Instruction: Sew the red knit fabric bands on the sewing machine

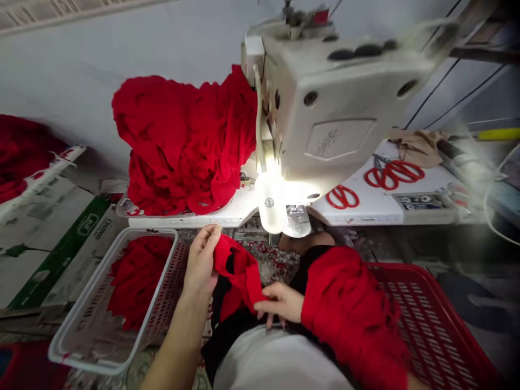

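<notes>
A piece of red fabric (239, 265) stretches between my two hands, above my lap. My left hand (203, 257) pinches its upper left end between thumb and fingers. At its lower right end my right hand (282, 303) has thumb and fingers closed on the cloth. More red fabric (349, 303) is bunched around my right forearm. In front of my hands, the lit needle area of a sewing machine (333, 103) sits at the edge of the white table (187, 221).
A big heap of red fabric (182, 141) lies left of the machine. A white basket (59, 346) with red cloth stands at lower left, a red basket (442, 303) at right. Red-handled scissors (394, 174) and another red-handled pair (342, 197) rest on the table.
</notes>
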`<action>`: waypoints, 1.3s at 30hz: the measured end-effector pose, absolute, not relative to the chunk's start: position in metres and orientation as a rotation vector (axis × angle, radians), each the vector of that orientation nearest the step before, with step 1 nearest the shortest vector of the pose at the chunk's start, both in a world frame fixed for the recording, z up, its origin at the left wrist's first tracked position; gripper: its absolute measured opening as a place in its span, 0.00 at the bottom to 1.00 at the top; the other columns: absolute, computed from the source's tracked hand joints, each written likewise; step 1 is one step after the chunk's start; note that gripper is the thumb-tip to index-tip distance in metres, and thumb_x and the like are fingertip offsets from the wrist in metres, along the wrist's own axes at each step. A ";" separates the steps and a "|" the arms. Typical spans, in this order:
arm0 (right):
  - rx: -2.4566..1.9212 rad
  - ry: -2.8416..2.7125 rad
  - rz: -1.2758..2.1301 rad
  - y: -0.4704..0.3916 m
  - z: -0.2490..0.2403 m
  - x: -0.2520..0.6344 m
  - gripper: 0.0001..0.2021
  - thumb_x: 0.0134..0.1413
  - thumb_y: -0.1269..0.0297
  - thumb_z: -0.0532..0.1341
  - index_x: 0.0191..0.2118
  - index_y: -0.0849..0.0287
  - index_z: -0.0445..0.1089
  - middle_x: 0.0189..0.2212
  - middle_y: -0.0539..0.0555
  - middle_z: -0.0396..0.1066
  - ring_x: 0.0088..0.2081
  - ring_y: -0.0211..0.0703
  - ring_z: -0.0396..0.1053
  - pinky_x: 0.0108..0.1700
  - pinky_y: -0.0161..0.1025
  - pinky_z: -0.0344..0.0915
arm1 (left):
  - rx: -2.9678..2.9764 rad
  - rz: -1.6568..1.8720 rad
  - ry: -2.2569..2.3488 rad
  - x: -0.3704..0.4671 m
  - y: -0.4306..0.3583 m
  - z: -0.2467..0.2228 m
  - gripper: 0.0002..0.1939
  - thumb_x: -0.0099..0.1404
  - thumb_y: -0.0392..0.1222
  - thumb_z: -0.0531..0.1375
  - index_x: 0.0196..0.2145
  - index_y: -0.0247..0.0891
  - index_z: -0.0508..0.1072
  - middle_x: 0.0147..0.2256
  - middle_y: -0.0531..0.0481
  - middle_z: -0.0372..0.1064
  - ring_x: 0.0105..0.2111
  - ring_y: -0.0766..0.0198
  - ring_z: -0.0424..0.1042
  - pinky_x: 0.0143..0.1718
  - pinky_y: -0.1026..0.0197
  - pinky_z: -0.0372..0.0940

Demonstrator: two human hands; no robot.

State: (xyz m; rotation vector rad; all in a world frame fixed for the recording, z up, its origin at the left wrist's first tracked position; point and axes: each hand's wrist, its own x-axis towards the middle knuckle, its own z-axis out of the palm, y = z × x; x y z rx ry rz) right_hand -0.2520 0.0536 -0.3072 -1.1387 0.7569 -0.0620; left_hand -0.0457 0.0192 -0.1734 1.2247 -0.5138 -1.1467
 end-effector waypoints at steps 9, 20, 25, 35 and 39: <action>-1.591 1.129 -0.829 0.015 -0.244 -0.296 0.19 0.69 0.49 0.58 0.40 0.59 0.77 0.35 0.57 0.73 0.29 0.43 0.71 0.28 0.37 0.70 | 1.181 -1.257 -0.700 -0.080 0.042 -0.188 0.10 0.67 0.44 0.67 0.40 0.35 0.78 0.33 0.50 0.75 0.30 0.71 0.71 0.32 0.71 0.66; -1.418 0.920 -0.193 0.005 -0.242 -0.326 0.30 0.62 0.39 0.60 0.57 0.58 0.72 0.37 0.56 0.77 0.18 0.38 0.68 0.21 0.36 0.66 | 1.403 -0.805 -1.821 -0.091 0.022 -0.214 0.18 0.64 0.56 0.67 0.33 0.36 0.80 0.33 0.45 0.74 0.37 0.57 0.73 0.44 0.57 0.67; -1.799 0.835 -0.219 -0.004 -0.201 -0.345 0.15 0.60 0.49 0.67 0.40 0.55 0.82 0.34 0.55 0.79 0.32 0.45 0.74 0.35 0.36 0.69 | 1.027 -1.237 -2.201 -0.080 0.021 -0.225 0.18 0.67 0.55 0.66 0.31 0.36 0.77 0.36 0.44 0.73 0.37 0.60 0.73 0.41 0.62 0.66; -1.566 0.983 -0.664 -0.007 -0.204 -0.359 0.15 0.60 0.54 0.68 0.31 0.61 0.81 0.27 0.53 0.73 0.27 0.40 0.70 0.29 0.35 0.65 | 1.220 -1.490 -1.686 -0.111 0.020 -0.218 0.16 0.71 0.49 0.62 0.33 0.33 0.76 0.26 0.54 0.66 0.25 0.69 0.61 0.27 0.67 0.55; -1.299 1.023 -0.765 -0.004 -0.206 -0.357 0.16 0.59 0.52 0.68 0.32 0.62 0.80 0.25 0.52 0.71 0.25 0.39 0.69 0.28 0.35 0.66 | 1.239 -1.440 -1.409 -0.110 0.021 -0.216 0.15 0.67 0.48 0.66 0.44 0.34 0.77 0.22 0.59 0.60 0.18 0.72 0.57 0.21 0.68 0.53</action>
